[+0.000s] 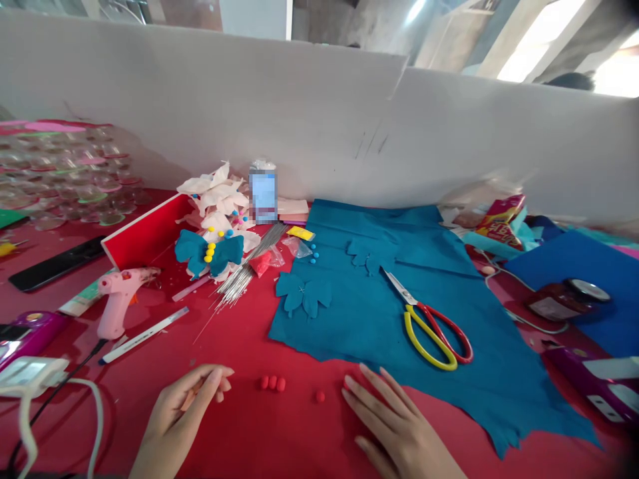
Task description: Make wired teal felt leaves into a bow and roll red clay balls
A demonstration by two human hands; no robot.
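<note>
My left hand (187,406) rests at the front of the red table, thumb and fingers curled together; nothing shows between them. Three red balls (273,384) sit in a row to its right, and a single red ball (320,396) lies nearer my right hand (392,412). That hand is spread flat, fingers stretched over the table at the lower edge of the blue cloth (349,332); whether anything is under its fingertips I cannot tell. On the cloth lie scissors (424,319) with yellow and red handles, and a cut butterfly shape (304,295).
To the left are a pink glue gun (120,296), a marker pen (144,334) and a red box (150,239). A butterfly with yellow balls (210,253) lies beside metal wires (237,285). A phone (263,194) stands behind. A jar (566,299) lies right.
</note>
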